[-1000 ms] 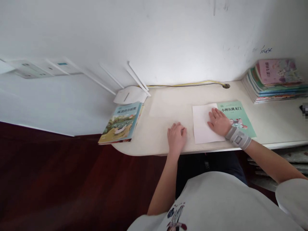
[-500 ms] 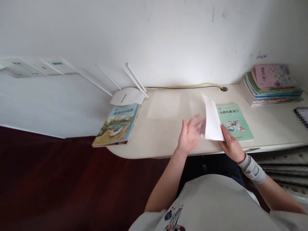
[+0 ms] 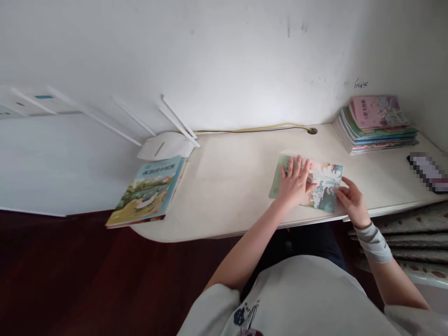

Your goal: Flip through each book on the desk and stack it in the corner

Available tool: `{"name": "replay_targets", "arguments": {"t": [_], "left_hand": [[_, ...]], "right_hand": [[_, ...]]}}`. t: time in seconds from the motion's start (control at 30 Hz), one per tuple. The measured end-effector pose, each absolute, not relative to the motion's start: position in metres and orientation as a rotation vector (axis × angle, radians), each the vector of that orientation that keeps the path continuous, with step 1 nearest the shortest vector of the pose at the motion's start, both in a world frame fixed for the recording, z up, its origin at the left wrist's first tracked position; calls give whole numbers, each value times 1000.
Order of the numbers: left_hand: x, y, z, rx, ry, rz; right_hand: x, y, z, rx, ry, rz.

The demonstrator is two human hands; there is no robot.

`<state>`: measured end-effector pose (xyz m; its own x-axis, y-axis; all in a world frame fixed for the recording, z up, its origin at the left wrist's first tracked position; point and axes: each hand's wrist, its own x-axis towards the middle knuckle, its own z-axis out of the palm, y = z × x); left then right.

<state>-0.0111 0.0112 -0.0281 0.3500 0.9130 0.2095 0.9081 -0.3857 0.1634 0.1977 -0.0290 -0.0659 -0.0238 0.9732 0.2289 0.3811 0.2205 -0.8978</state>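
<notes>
An open book [image 3: 324,186] lies on the white desk near its front edge, with a green page on the left and a colourful picture of white waves on the right. My left hand [image 3: 294,183] rests flat on it, fingers spread across the middle, hiding part of both pages. At the book's right edge, my right hand [image 3: 352,200] pinches the page or cover between thumb and fingers. How many sheets are in that pinch I cannot tell.
A pile of books [image 3: 380,123] with a pink one on top stands at the back right, near a pixelated phone-like object [image 3: 427,171]. At the left end, another book [image 3: 147,189] overhangs the desk [image 3: 213,205] before a white router [image 3: 166,145]. Cables [image 3: 252,129] run along the wall.
The book with the green cover is now spread open. My left hand has come down flat on it, and my right hand has moved to its right edge. The view has shifted right.
</notes>
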Motion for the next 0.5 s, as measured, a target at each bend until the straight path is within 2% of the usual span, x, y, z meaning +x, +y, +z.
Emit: {"name": "replay_targets", "arguments": {"t": [0.1,0.23,0.37,0.5], "left_hand": [[-14,22,-40,2445,1765,202],[-11,23,-47,2427,1769,182],[-14,24,-47,2421,1796,173],[-45,33,-45,2258,2005,162]], "right_hand": [[200,-27,-69,-1439,-1604,418],[170,-33,-63,-1512,-1991,-37],[149,-32,-61,-1423,-2427,-115],[182,-13,-63,-1751,-2320,-137]]}}
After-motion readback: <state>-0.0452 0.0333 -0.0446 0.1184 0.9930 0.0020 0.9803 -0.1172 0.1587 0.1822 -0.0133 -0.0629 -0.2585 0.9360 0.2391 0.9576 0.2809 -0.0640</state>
